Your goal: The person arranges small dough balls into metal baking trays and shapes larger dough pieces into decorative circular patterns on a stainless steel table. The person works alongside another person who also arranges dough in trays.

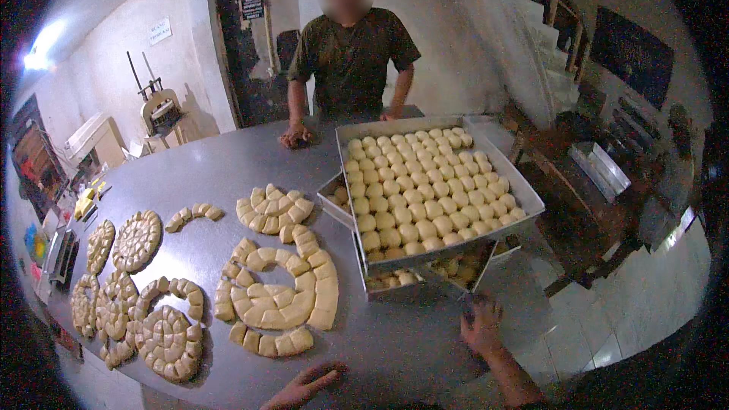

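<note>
My left hand (307, 386) is low over the table's front edge, fingers stretched out and holding nothing. At the table's right corner is my right hand (484, 324), its fingers loosely bent and apart, with nothing visible in them. Just beyond it, a metal tray (534, 203) full of rows of round dough balls (425, 190) sits on top of other trays, set at differing angles. More dough balls (399, 279) show in the lower trays. Nearest my left hand lies a large coil of dough (277, 307) cut into chunks.
Several smaller coils of cut dough (168, 342) cover the left of the grey table (250, 156). Across it stands a person (349, 61), one hand (295, 135) on the tabletop. A lever press (161, 110) is at the back left. Right of the table are tiled floor (600, 319) and stairs (535, 23).
</note>
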The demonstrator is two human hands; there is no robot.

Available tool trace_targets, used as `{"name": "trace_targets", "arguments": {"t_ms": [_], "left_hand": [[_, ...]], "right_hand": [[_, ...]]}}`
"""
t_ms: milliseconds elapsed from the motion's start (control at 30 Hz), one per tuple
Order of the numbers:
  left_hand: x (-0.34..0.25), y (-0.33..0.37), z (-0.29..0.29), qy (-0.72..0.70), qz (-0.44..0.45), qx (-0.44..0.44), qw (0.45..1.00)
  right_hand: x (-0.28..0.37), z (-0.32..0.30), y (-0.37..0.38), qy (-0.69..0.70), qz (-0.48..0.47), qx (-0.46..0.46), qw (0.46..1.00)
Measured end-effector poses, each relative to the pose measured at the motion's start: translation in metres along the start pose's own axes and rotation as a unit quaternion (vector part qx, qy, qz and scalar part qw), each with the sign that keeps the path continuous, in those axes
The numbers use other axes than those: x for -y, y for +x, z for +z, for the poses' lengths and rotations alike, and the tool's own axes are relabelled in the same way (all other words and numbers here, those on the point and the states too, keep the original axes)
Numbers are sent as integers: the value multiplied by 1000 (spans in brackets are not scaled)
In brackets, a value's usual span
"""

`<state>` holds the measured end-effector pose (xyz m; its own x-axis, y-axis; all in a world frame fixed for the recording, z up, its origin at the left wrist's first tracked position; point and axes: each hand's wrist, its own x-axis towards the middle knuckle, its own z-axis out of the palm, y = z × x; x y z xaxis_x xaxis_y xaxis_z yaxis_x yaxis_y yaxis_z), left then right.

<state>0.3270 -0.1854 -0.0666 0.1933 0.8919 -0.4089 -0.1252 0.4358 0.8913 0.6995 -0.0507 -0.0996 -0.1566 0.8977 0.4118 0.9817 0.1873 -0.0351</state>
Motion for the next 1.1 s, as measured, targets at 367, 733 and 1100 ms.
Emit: {"name": "trace_targets", "arguments": {"t_ms": [367, 733, 1100], "left_hand": [[-22, -2, -6, 95, -9, 49, 994], [-5, 60, 40, 239, 76, 33, 967], [-11, 129, 105, 474, 285, -87, 829]], "right_hand": [[-40, 37, -2, 89, 208, -23, 974], [-83, 20, -8, 103, 89, 48, 990], [-110, 68, 7, -12, 29, 45, 998]]}}
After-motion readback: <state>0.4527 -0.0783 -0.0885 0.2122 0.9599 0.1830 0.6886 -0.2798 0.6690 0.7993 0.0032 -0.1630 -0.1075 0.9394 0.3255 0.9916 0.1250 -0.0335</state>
